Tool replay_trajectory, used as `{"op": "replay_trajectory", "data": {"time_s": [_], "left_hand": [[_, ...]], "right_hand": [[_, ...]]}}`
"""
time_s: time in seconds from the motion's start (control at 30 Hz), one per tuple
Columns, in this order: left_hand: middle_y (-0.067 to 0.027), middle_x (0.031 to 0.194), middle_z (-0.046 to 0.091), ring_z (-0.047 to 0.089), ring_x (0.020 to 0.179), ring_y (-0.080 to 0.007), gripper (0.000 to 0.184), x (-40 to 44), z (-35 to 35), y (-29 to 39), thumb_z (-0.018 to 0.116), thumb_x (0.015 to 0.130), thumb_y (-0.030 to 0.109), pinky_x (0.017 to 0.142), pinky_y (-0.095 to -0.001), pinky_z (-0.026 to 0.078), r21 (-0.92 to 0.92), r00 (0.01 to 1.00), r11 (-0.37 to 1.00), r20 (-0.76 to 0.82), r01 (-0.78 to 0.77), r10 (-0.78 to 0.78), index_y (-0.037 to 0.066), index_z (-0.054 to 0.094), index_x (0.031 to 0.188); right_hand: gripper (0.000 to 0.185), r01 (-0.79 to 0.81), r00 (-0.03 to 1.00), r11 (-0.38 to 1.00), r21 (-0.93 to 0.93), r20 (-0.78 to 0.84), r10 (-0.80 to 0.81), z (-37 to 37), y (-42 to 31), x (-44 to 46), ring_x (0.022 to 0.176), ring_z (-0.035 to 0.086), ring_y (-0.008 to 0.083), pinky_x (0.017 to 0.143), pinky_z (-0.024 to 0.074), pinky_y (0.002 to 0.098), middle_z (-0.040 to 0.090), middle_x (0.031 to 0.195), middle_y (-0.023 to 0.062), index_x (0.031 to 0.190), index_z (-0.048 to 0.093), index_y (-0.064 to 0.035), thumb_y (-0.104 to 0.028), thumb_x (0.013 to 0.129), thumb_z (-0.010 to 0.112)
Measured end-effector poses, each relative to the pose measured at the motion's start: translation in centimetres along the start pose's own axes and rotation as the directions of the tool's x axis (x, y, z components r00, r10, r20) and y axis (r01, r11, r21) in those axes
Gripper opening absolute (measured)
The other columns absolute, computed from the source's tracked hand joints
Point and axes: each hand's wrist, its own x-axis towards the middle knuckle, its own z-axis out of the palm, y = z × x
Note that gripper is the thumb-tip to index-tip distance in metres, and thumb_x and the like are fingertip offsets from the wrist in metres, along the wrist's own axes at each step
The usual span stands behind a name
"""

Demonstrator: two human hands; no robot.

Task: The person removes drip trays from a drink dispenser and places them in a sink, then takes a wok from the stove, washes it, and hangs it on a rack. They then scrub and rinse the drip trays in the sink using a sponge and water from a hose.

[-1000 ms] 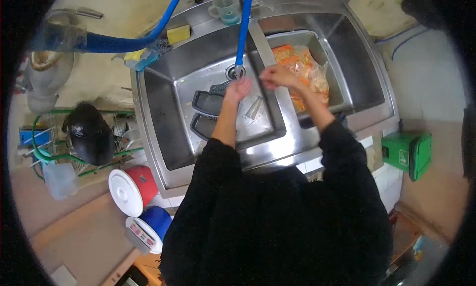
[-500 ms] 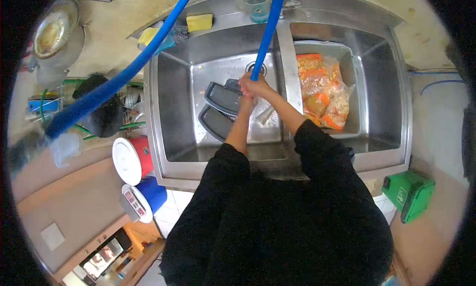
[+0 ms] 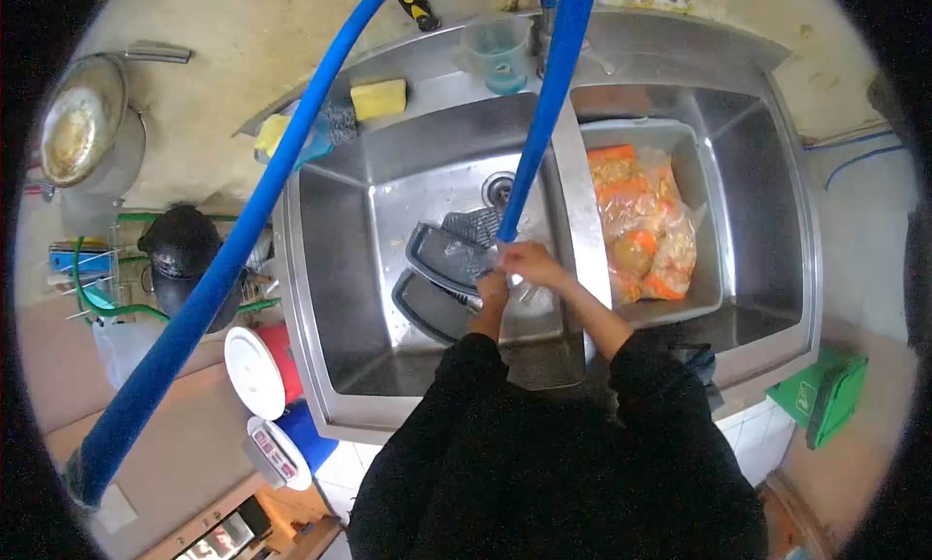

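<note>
Hose end (image 3: 511,223) had our left hand (image 3: 492,288) close by; our curled right hand (image 3: 532,262) had joined from the divider (image 3: 582,206); either's hold we couldn't tell.

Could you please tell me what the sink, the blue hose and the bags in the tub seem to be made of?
Sink: probably stainless steel, satin-looking, with grey metallic reflections. Blue hose: likely flexible plastic or rubber, smooth and curving. Bags: apparently clear plastic film, glossy and wrinkled; contents show through.
</note>
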Motion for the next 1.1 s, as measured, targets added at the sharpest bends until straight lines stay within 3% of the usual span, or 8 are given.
{"op": "replay_trajectory", "data": {"time_s": [0.33,0.43,0.53,0.6,0.8,0.93,1.0,1.1], "left_hand": [[-0.0144,0.090,0.055,0.054,0.082,-0.0260,0.036,-7.4,-8.9,6.0,0.050,0.070,0.029,0.075,-0.0429,0.037,-0.195,0.953,0.951,-0.236,-0.240,0.192,0.007,0.047,0.098],[-0.0153,0.090,0.055,0.053,0.081,-0.0275,0.037,-8.8,-11.1,5.7,0.051,0.070,0.030,0.075,-0.0422,0.038,-0.258,0.913,0.921,-0.362,-0.292,0.188,0.006,0.047,0.098],[-0.0162,0.090,0.054,0.053,0.081,-0.0291,0.038,-9.5,-12.6,4.3,0.051,0.069,0.030,0.074,-0.0415,0.039,-0.315,0.854,0.877,-0.489,-0.364,0.179,0.006,0.046,0.098],[-0.0168,0.091,0.054,0.053,0.080,-0.0301,0.039,-9.7,-13.3,3.0,0.052,0.069,0.031,0.074,-0.0410,0.039,-0.349,0.811,0.841,-0.561,-0.412,0.164,0.005,0.046,0.098],[-0.0186,0.091,0.053,0.053,0.079,-0.0333,0.042,-9.4,-14.0,-2.4,0.054,0.068,0.031,0.073,-0.0395,0.040,-0.334,0.632,0.713,-0.750,-0.617,0.195,0.004,0.045,0.098],[-0.0202,0.088,0.053,0.054,0.077,-0.0336,0.054,-12.1,-17.9,-7.1,0.064,0.060,0.031,0.070,-0.0404,0.042,-0.634,0.920,0.703,-0.386,-0.321,0.072,0.001,0.043,0.100],[-0.0232,0.092,0.052,0.054,0.080,-0.0314,0.070,-12.9,-20.1,-9.3,0.071,0.051,0.031,0.070,-0.0390,0.043,-0.885,0.985,0.463,-0.123,-0.054,-0.121,-0.003,0.038,0.104],[-0.0251,0.094,0.051,0.053,0.083,-0.0331,0.086,-12.6,-18.6,-12.3,0.071,0.049,0.030,0.072,-0.0363,0.043,-0.817,0.975,0.543,-0.222,-0.192,0.010,-0.008,0.028,0.113]], "right_hand": [[0.021,0.064,0.993,0.983,-0.169,-0.089,-0.079,1.4,-2.4,-5.5,0.071,0.056,0.0278,0.067,0.0430,0.0382,0.059,0.074,0.0103,0.077,0.061,-0.0127,-0.028,0.067,0.051],[0.021,0.299,0.912,0.877,-0.376,-0.158,-0.379,2.8,-7.0,-6.0,0.066,0.055,0.0280,0.066,0.0424,0.0397,0.059,0.070,0.0107,0.073,0.060,-0.0107,-0.029,0.068,0.051],[0.023,0.227,0.973,0.897,-0.380,0.123,-0.194,3.4,-14.7,-6.4,0.072,0.054,0.0309,0.069,0.0414,0.0395,0.056,0.080,0.0149,0.080,0.059,-0.0077,-0.026,0.067,0.054],[0.025,0.361,0.932,0.848,-0.387,0.148,-0.330,5.4,-16.7,-4.1,0.074,0.054,0.0321,0.069,0.0412,0.0395,0.055,0.081,0.0172,0.084,0.058,-0.0071,-0.025,0.067,0.055],[0.026,0.385,0.881,0.868,-0.314,-0.156,-0.447,9.8,-26.2,7.0,0.086,0.051,0.0310,0.076,0.0401,0.0364,0.055,0.087,0.0188,0.086,0.056,-0.0014,-0.020,0.068,0.056],[0.028,0.422,0.660,0.693,-0.584,-0.326,-0.677,11.3,-31.0,16.8,0.079,0.050,0.0372,0.071,0.0400,0.0431,0.049,0.093,0.0206,0.090,0.052,-0.0022,-0.022,0.071,0.053],[0.034,0.270,0.617,0.580,-0.769,-0.324,-0.717,11.9,-32.4,22.8,0.088,0.047,0.0324,0.073,0.0401,0.0414,0.049,0.092,0.0188,0.097,0.051,-0.0079,-0.028,0.069,0.055],[0.027,0.120,0.784,0.438,-0.891,-0.186,-0.592,11.5,-34.3,27.5,0.084,0.050,0.0303,0.071,0.0413,0.0401,0.051,0.090,0.0185,0.092,0.054,-0.0136,-0.028,0.070,0.052]]}}
